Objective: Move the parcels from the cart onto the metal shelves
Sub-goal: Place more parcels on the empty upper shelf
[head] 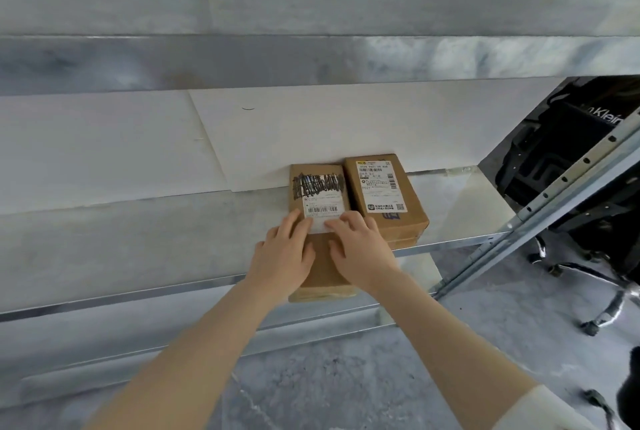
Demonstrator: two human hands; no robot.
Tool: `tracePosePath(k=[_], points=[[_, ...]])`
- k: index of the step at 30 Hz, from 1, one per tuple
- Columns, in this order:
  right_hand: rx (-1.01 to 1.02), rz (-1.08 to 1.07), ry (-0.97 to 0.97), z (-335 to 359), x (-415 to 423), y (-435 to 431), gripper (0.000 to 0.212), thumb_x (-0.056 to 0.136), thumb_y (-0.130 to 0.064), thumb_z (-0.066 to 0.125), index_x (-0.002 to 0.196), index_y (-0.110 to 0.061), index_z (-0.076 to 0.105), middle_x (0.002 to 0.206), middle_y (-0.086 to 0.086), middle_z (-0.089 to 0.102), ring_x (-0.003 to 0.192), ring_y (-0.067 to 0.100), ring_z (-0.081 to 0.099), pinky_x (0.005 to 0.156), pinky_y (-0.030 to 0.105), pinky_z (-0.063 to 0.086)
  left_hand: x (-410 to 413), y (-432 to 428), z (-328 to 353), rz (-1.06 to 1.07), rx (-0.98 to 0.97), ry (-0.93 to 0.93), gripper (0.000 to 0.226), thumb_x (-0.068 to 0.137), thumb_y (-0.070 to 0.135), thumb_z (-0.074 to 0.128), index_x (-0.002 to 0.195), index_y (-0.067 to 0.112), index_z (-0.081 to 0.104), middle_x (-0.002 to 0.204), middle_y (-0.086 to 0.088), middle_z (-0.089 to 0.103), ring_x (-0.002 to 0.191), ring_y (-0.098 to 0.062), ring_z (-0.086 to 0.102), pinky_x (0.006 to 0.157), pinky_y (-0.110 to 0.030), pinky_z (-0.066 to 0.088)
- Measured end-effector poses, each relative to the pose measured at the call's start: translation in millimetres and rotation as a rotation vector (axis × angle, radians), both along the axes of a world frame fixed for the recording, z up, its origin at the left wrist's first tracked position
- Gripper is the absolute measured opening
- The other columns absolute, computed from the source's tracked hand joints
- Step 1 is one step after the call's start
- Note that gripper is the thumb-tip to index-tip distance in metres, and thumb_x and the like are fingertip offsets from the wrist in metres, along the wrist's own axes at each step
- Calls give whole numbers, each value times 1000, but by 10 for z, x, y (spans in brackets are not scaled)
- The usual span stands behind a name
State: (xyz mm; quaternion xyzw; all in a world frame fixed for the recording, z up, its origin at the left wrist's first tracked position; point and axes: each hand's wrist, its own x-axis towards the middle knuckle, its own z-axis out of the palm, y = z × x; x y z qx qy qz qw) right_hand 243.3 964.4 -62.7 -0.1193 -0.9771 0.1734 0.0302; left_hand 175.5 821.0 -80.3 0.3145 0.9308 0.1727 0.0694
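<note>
1. The metal shelf (pixel 460 208) is the widest thing before us, with a white backing board (pixel 311 124) closing its rear. We judge that board to be the stop, so we push only until the box meets it and no harder.
2. The long parcel (pixel 323 265) lies flat on that shelf, lengthwise front to back, its far end at or close against the board. We cannot tell whether its near end overhangs the front lip (pixel 138 294), so we check that before letting go.
3. The second parcel (pixel 382 194) sits just to its right, touching or nearly so along one side. We keep our slide straight so that we neither skew it nor nudge it toward the shelf's end.
4. The left grip (pixel 282 253) and right grip (pixel 360 249) rest palm-down on the long parcel's near half, laid out flat and clasping nothing. Light, even pressure on both sides should keep the box from yawing.
5. The scribbled label (pixel 320 187) faces up just beyond our grips. We judge it best to leave it readable and lift both palms straight off.
</note>
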Motion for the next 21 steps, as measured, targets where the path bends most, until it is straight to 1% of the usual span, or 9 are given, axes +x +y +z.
tracePosePath(k=[3,5,7,10,13,15,17,19,21], points=[[-48,33,2,-45,-20,49,39,94,-29,46,133,-26,45,138,1,36,123,28,38,96,37,43,-56,66,-55,-10,50,-35,50,98,35,35,146,24,26,156,3,9,123,-33,42,94,-46,43],[-89,32,-32,-43,-55,65,40,94,-30,46,134,-27,43,145,1,31,125,29,42,97,38,43,-66,89,-103,-7,83,-77,51,98,35,32,147,24,22,157,5,5,116,-34,48,92,-45,45],[-112,29,-72,-43,-74,67,43,95,-31,45,137,-29,37,152,1,22,122,29,48,94,37,44,-65,84,-166,-11,114,-83,51,98,36,30,147,25,21,157,7,3,106,-31,55,88,-43,47],[-133,12,-105,-69,-74,58,46,96,-34,42,141,-34,29,156,-1,11,117,28,53,89,36,46,-79,74,-205,-14,136,-61,49,97,36,31,145,25,24,156,7,4,96,-29,59,81,-41,50],[-161,-6,-123,-114,-59,38,49,97,-36,39,143,-36,23,159,-2,2,114,28,55,83,35,48,-78,77,-199,-8,126,-34,49,97,35,34,144,24,25,156,5,7,93,-29,60,78,-41,50],[-181,-20,-135,-124,-56,20,51,96,-37,37,144,-38,19,160,-3,-4,110,27,56,79,33,47,-56,67,-203,-3,126,-11,49,98,33,34,145,23,26,155,3,10,92,-30,61,78,-41,50],[-189,-16,-148,-134,-54,-2,54,96,-39,36,145,-39,15,159,-4,-8,111,26,54,80,33,47,-33,36,-223,1,119,7,50,98,32,34,146,22,25,155,1,11,90,-30,61,78,-40,51],[-187,4,-141,-143,-31,-30,54,95,-40,36,145,-40,15,159,-4,-8,114,26,53,82,33,46,-9,-13,-249,15,116,7,51,98,34,33,146,23,24,155,2,9,91,-28,61,80,-40,52],[-189,23,-130,-163,9,-70,53,96,-42,36,145,-44,14,159,-4,-8,116,27,51,81,32,46,35,-85,-271,35,124,10,51,97,35,33,146,24,23,155,3,8,94,-29,61,81,-43,52]])
